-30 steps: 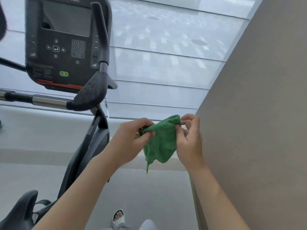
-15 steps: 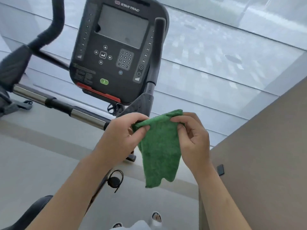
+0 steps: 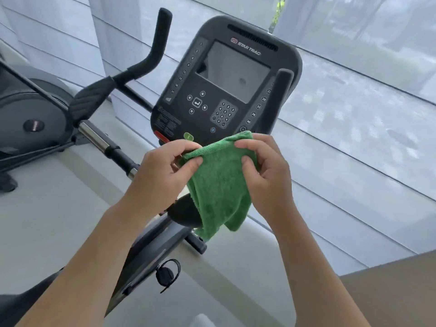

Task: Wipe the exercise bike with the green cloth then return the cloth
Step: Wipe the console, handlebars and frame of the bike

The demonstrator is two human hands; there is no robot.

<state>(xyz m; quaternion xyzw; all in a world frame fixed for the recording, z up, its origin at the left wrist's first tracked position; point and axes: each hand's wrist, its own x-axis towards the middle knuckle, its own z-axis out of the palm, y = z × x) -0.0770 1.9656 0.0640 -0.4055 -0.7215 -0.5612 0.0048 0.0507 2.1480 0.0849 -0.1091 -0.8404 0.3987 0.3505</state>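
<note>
From the head view I judge the wiping not yet begun: my left hand (image 3: 165,171) and right hand (image 3: 264,171) each pinch a top corner of the green cloth (image 3: 219,187), which hangs just in front of the exercise bike (image 3: 146,244). At twelve o'clock its console (image 3: 226,90) reads "STAR TRAC", with numbered keys below; wiping and returning the cloth remain.
</note>
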